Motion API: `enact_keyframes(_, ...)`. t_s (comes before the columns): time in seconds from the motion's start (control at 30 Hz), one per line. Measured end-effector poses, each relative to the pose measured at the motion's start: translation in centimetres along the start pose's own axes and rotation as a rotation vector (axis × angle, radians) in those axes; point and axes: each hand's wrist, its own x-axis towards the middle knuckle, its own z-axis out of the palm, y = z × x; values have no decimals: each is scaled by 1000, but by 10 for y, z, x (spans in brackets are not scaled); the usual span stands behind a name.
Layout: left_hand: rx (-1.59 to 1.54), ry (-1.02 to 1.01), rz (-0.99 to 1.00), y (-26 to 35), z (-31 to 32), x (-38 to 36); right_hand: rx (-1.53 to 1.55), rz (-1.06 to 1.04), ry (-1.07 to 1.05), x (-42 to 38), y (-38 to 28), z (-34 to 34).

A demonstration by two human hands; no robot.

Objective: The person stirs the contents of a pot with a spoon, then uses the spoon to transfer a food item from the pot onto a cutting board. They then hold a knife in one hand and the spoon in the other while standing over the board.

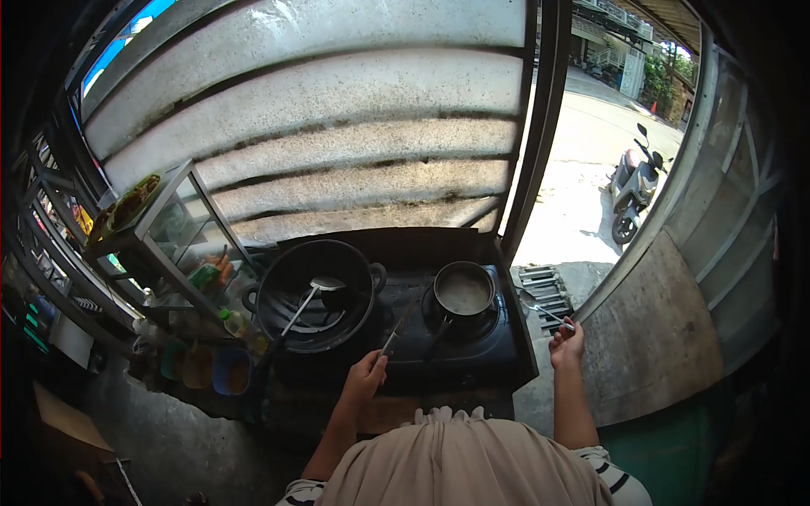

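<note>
My left hand [364, 378] is closed round a slim, pointed, knife-like utensil [391, 337], held in front of the black stove between the two pans. Its exact kind is hard to make out. Off the stove's right side, my right hand [566, 341] grips the handle of a metal spoon [529, 298], its bowl pointing up and left. A small pot [463, 291] with cloudy liquid sits on the right burner, its handle toward me. On the left stands a large dark wok [278, 329], with a long-handled metal turner [305, 306] resting inside.
A glass display case [181, 223] with food stands at the left. Below it are several tubs, including a blue one [232, 371]. A slatted metal wall [363, 93] rises behind the stove [405, 363]. Outside at the right, a scooter [637, 185] is parked beyond a floor grate [547, 291].
</note>
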Motion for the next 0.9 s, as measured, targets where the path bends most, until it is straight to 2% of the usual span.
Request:
enact_keyframes(0.2,7,55,-105,-3,6,-19,-39,97,-49,22,12,13)
enact_keyframes(0.53,15,189,-99,-3,0,-31,-65,177,-195,39,37,56)
enact_keyframes(0.9,70,71,-148,9,21,-19,-45,229,-186,48,30,31)
